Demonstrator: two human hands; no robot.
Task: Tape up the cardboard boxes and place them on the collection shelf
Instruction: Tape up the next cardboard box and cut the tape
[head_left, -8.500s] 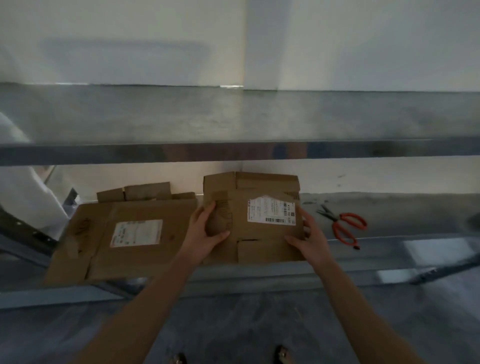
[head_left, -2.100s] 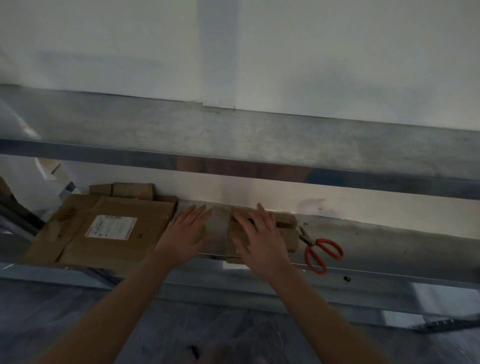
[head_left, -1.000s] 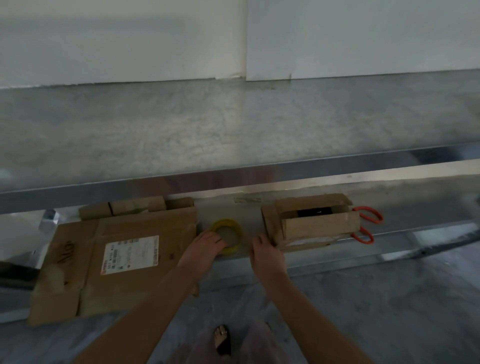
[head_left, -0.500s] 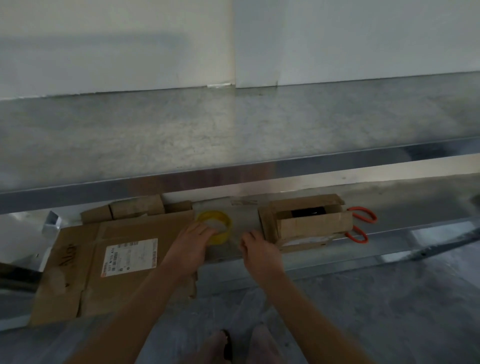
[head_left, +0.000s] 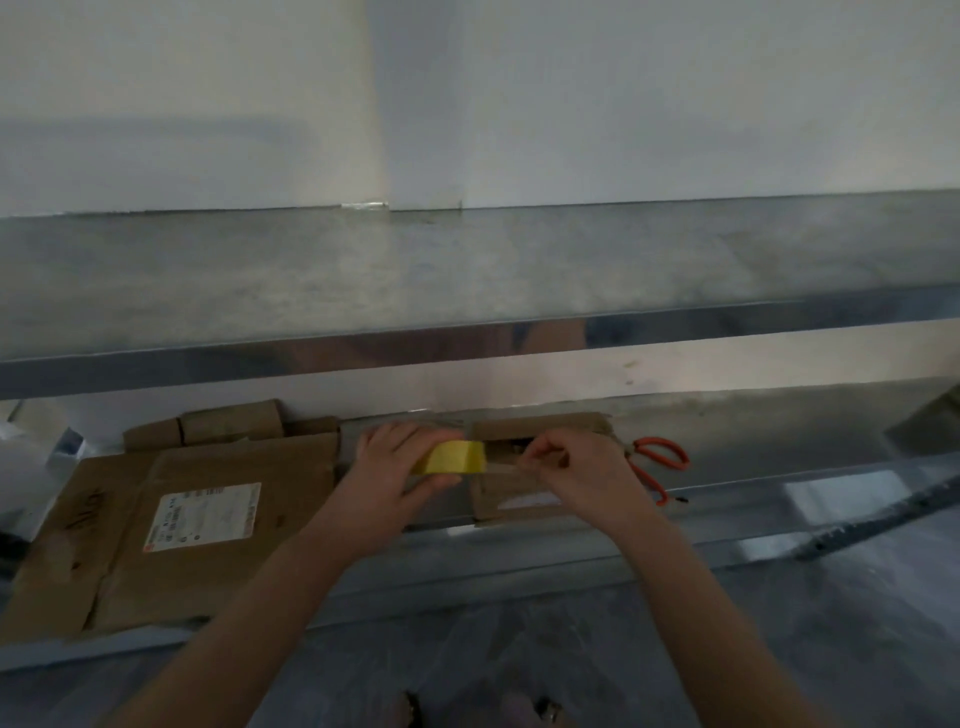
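Note:
My left hand (head_left: 395, 467) grips a yellow roll of tape (head_left: 453, 457), lifted on edge above the lower shelf. My right hand (head_left: 582, 470) pinches what looks like the tape's free end just right of the roll, over the small cardboard box (head_left: 511, 499). That box stands on the lower shelf with its top flaps partly open and is mostly hidden behind my right hand.
A large flattened cardboard box (head_left: 197, 519) with a white label lies to the left. Red-handled scissors (head_left: 657, 460) lie right of the small box. The upper metal shelf (head_left: 467, 291) runs overhead, the lower shelf's front rail (head_left: 831, 499) below. A dark bar (head_left: 883, 519) leans at right.
My left hand has picked the yellow tape roll up off the shelf and turned it on edge. My right hand has come up to the roll and pinches at its end.

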